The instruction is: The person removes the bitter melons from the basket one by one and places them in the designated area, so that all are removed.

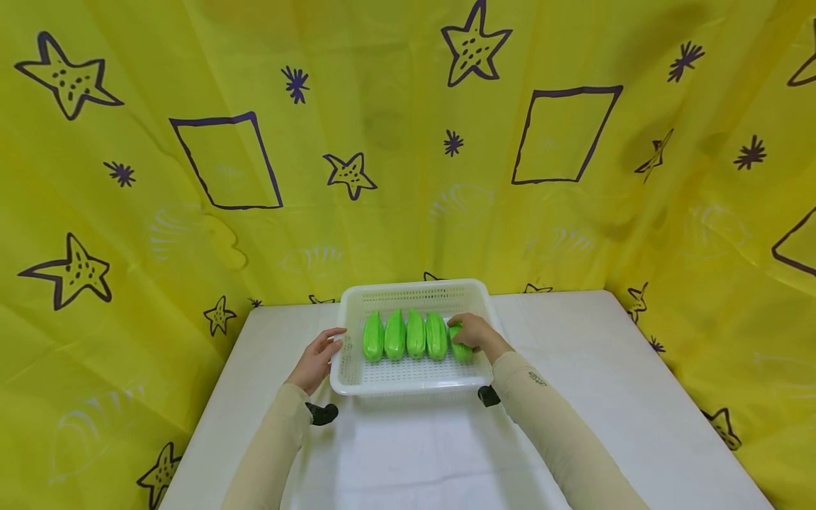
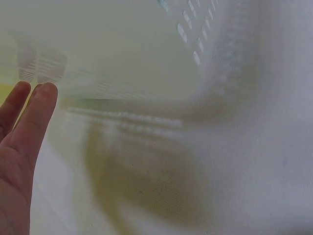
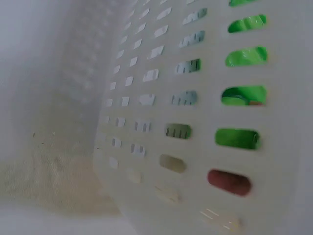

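A white plastic basket [image 1: 414,388] with slotted walls stands on the table. Several glossy green gourd-like vegetables [image 1: 416,334] lie side by side in it, their narrow ends pointing away from me. My right hand [image 1: 474,334] reaches over the right wall and grips the rightmost green vegetable [image 1: 462,351], covering part of it. At the left wall, my left hand [image 1: 320,358] touches the basket's outer side near the rim. Its fingers [image 2: 36,115] look straight in the left wrist view. Through the slots of the basket wall [image 3: 195,161], the right wrist view shows bits of green.
A white-covered table [image 1: 421,453] lies under the basket. Yellow curtains [image 1: 395,234] with drawn stars and shapes hang behind it and along both sides. Dark wrist-camera parts [image 1: 323,414] stick out below the basket's front corners.
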{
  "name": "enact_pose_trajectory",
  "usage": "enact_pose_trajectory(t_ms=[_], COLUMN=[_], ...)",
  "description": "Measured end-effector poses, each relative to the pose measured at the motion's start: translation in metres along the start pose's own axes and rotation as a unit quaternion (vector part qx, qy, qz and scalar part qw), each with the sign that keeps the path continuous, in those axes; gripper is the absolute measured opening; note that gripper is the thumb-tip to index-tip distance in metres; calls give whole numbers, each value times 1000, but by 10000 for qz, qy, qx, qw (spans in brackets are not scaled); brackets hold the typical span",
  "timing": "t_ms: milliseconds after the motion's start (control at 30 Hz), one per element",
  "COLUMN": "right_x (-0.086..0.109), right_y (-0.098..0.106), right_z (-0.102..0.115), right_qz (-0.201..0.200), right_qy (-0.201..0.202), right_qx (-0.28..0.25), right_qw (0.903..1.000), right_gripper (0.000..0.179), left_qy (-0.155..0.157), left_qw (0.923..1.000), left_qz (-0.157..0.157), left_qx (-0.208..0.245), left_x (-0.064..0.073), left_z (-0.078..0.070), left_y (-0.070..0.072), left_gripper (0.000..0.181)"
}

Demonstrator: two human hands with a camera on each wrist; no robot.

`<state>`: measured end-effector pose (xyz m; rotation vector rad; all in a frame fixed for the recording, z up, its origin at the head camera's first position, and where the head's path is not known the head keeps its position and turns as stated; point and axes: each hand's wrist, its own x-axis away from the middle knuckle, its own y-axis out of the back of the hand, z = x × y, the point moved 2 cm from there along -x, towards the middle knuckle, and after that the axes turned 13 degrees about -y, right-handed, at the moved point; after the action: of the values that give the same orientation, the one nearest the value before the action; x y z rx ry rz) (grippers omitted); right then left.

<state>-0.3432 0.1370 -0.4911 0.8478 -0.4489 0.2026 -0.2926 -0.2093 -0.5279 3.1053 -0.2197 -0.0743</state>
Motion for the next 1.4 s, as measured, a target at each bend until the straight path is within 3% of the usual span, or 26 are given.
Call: enact_pose_trajectory(t_ms=[333, 500, 767, 1400], right_x=[3, 8, 8, 24], right_y=[4, 12, 25, 58], right_z=[9, 11, 7, -6], right_qz=[-697, -917, -916, -879], right_qy=[756, 1079, 1099, 969], right_qx=[520, 300, -553, -1329], right_qw=[9933, 9895, 9882, 9825], right_gripper=[37, 37, 39, 46], left_qy=[21, -18, 43, 184], left_qw=[10000, 10000, 10000, 9997], left_qz=[-8, 48, -13, 136], left_qx=[-42, -46, 16, 22], left_x=[-1, 0, -1, 1], left_z=[1, 0, -1, -4], left_y=[0, -2, -2, 3], left_gripper=[38, 38, 39, 42])
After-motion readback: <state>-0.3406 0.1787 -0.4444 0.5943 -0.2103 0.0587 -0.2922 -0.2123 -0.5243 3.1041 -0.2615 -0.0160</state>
